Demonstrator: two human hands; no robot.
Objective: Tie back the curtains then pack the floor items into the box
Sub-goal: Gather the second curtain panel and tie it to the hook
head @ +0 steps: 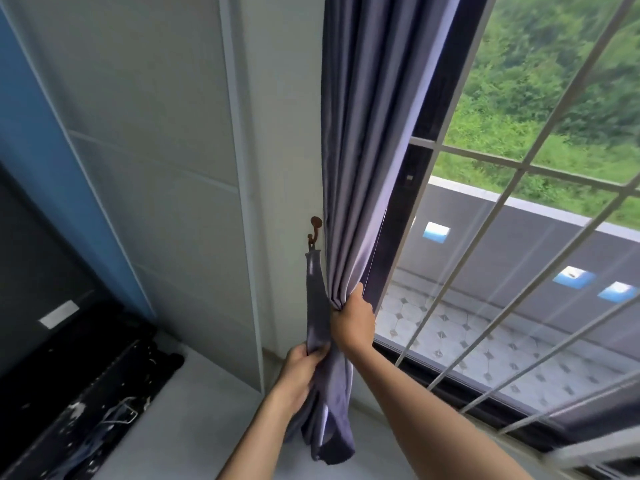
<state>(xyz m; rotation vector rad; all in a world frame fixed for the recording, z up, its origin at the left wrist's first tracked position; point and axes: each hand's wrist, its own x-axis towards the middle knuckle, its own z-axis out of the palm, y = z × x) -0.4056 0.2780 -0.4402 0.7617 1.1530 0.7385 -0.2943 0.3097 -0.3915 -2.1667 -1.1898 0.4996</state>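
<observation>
Curtain [360, 150] bunched in right hand [353, 322], left hand [299, 370] gripping tieback [317, 306] on hook [314, 232]

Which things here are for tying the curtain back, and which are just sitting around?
For the job:
- curtain, bunched in the right hand
- tie-back strap, hanging from the wall hook, held by the left hand

Just there:
- dark screen
- black clutter below it
- window bars

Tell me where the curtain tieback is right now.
In the head view, the tieback hangs from the wall hook just left of the gathered curtain; the left hand holds its lower end.
</observation>
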